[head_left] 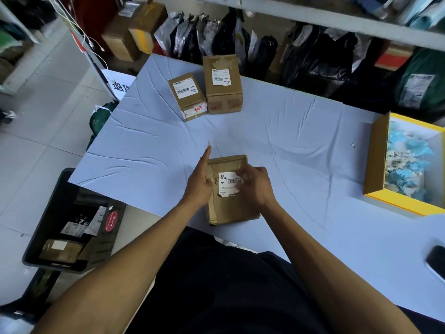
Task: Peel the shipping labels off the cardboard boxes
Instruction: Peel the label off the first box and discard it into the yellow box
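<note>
A flat, worn cardboard box [231, 208] lies near the table's front edge, with a white shipping label [226, 183] on its top. My left hand [201, 183] presses against the box's left side, index finger stretched forward. My right hand [256, 186] rests on the label's right part, fingertips bent at its upper edge; whether the label is lifted I cannot tell. Two more labelled cardboard boxes stand farther back: a small one [189, 97] and a taller one [224, 85] beside it.
The table [301, 141] is covered in a creased pale blue sheet. A yellow-edged box [378, 155] holding blue and white scraps sits at the right. A phone [437, 262] lies near the right front edge. A black crate [48, 206] of parcels stands on the floor at left.
</note>
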The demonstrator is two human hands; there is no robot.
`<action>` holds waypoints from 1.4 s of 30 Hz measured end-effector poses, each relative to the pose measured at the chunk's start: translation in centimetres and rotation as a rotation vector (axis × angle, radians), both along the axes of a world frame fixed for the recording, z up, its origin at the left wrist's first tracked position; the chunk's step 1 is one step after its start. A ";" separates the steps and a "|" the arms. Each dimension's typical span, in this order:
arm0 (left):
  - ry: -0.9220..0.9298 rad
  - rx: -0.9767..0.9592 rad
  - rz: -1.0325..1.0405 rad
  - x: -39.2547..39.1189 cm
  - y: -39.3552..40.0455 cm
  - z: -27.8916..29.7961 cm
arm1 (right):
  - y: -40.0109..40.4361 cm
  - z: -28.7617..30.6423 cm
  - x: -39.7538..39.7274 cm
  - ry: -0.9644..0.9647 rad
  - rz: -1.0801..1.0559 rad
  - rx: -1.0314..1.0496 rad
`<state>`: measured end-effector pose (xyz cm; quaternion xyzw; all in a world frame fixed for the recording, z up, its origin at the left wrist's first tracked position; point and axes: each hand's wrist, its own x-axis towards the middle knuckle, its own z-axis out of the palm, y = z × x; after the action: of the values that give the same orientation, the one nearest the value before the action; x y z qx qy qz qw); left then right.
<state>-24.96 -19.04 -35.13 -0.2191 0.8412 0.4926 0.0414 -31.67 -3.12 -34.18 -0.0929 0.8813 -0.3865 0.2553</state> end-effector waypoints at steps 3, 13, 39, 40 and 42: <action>0.010 -0.010 -0.001 -0.1 0.0 0.0 | 0.3 0.0 0.2 0.008 -0.035 -0.037; 0.010 -0.017 -0.008 -0.1 0.1 -0.3 | -0.7 -0.1 0.3 0.015 -0.270 -0.079; -0.021 -0.024 -0.013 -0.3 -0.1 -0.6 | -0.8 -1.3 0.9 0.041 -0.313 -0.149; -0.020 -0.024 -0.011 -0.3 -0.1 -0.6 | -0.8 -1.4 0.7 0.033 -0.327 -0.152; -0.017 -0.028 -0.010 -0.3 -0.1 -0.7 | -0.7 -1.8 0.5 0.022 -0.333 -0.179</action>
<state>-25.22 -19.16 -35.81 -0.2197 0.8488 0.4786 0.0479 -31.22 -3.84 -35.99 0.0278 0.8493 -0.4995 0.1688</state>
